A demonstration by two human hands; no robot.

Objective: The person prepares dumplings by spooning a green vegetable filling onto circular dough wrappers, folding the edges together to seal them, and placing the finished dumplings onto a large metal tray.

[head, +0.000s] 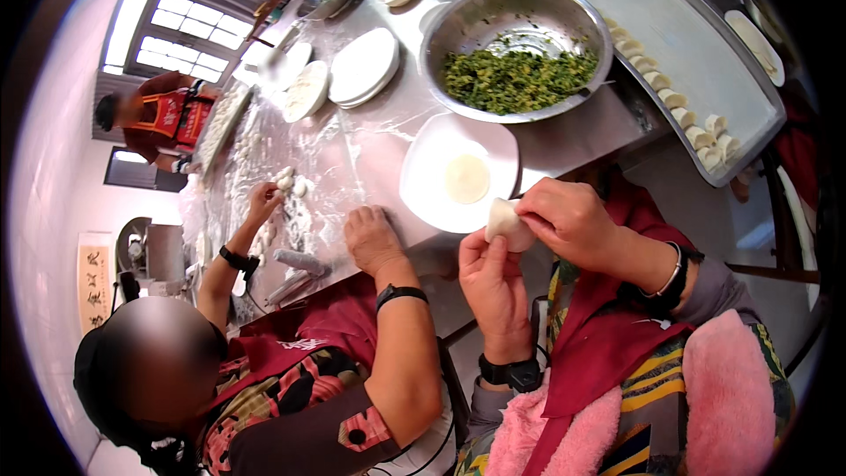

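Note:
A folded dumpling wrapper (507,226) is held between my two hands over the table's near edge. My left hand (496,277) grips it from below with thumb and fingers, while my right hand (562,221) pinches its upper right edge. Just beyond lies a white square plate (423,178) with one flat round wrapper (467,178) on it. Behind the plate stands a large steel bowl (433,73) of chopped green filling (519,79). At the right, a metal tray (740,99) holds a row of shaped dumplings (673,99). Any filling inside the held wrapper is hidden.
At my left a co-worker's hand (373,238) rests on the floured steel table (370,139), the other touching dough pieces (285,180). Stacked white plates (363,66), a bowl of flour-like powder (306,92) and a rolling pin (297,261) lie there. Another person (165,116) stands beyond a tray of pieces (221,122).

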